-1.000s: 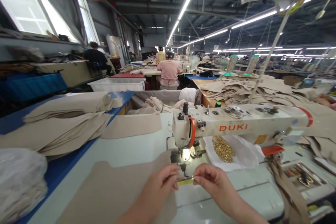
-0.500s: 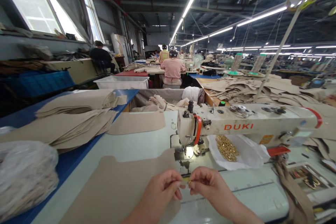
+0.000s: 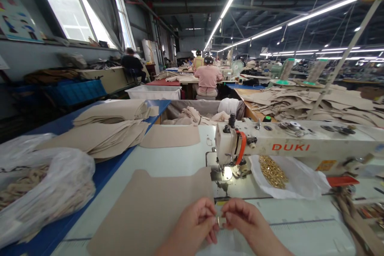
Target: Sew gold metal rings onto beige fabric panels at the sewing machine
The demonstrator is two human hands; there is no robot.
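Close together at the near side of the sewing machine, my left hand and my right hand both pinch a small gold-coloured metal ring. Fingertips cover part of it, and I cannot tell whether a strip runs through it. Beneath my left hand, a large beige panel lies flat on the pale table. The sewing machine stands just beyond my hands, its needle area lit. Right of the needle, several gold metal fittings are heaped on a white plastic bag.
Stacked beige panels and a clear bag of beige pieces sit at left. A smaller beige panel lies at the table's far edge, before a cloth-filled bin. A strap hangs at right. Co-workers sit farther off.
My view has swung left, so the scene sits farther right and more of the clear bag shows. Both hands stay together; the metal ring between them shows more plainly.
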